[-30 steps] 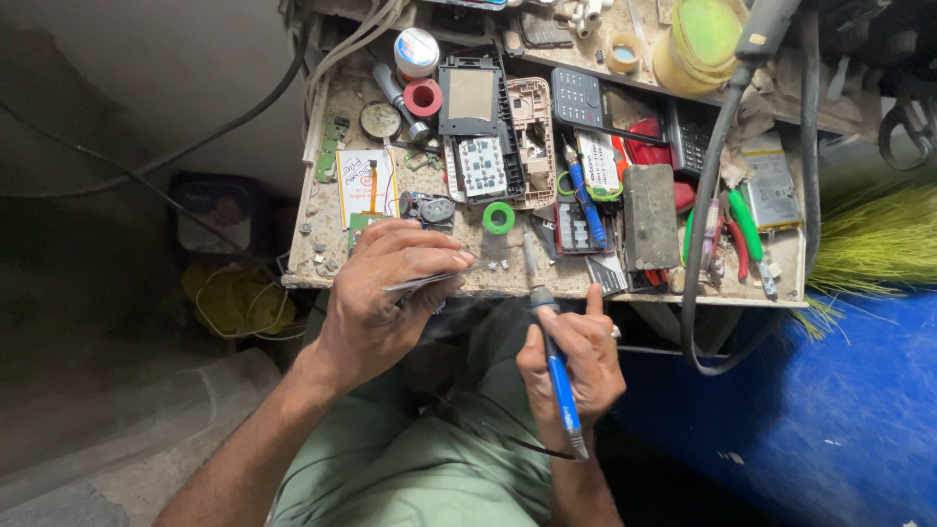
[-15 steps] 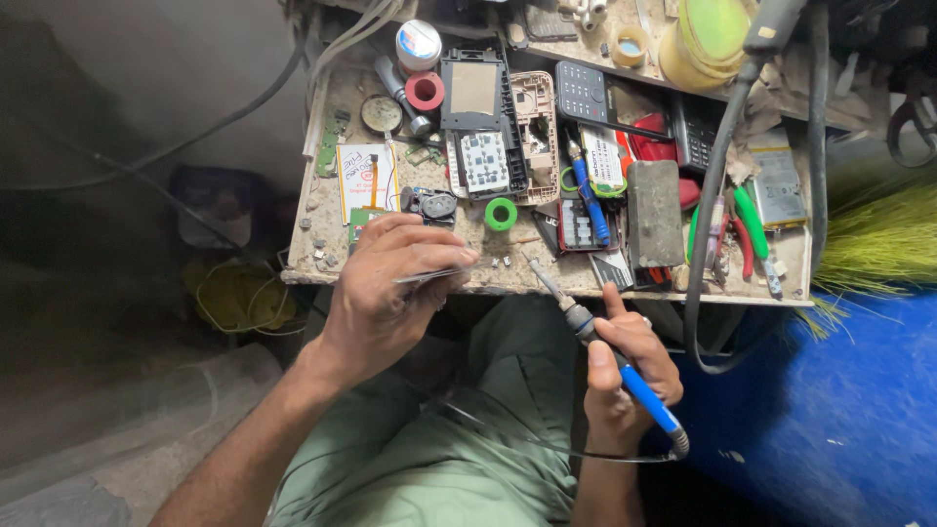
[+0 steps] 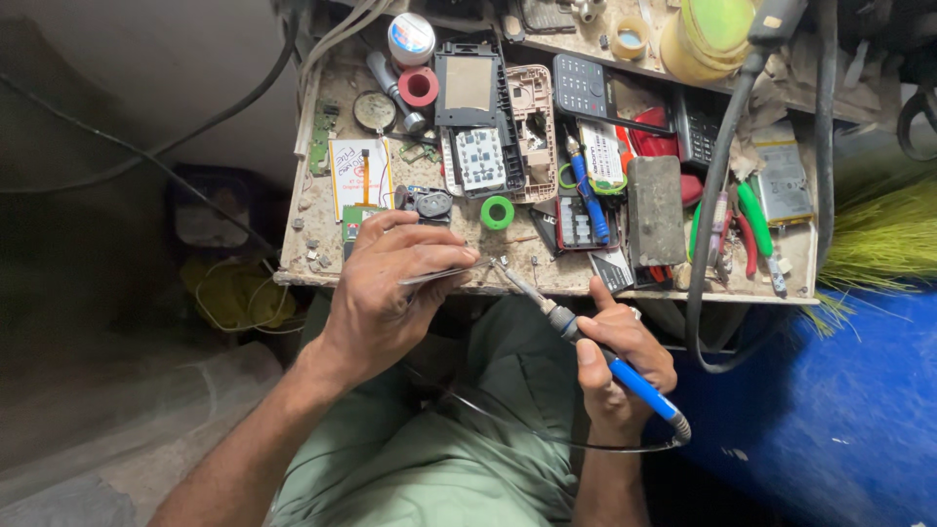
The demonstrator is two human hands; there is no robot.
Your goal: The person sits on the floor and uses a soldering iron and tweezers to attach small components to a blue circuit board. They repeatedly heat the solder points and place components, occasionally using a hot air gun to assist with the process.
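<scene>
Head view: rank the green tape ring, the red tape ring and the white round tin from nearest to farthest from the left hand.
From the left hand:
1. Green tape ring, just beyond the fingertips, right of them.
2. Red tape ring, farther up the bench.
3. White round tin, at the bench's far edge.

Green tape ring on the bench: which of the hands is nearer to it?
Left. The left hand rests just below-left of the green tape ring; the right hand, holding the soldering iron, sits lower, off the bench edge.

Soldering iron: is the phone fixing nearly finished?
Not nearly. Done: a phone case lies opened. In hand: the right hand holds the soldering iron, tip by the tweezers in the left hand. Left: the keypad board lies loose.
</scene>
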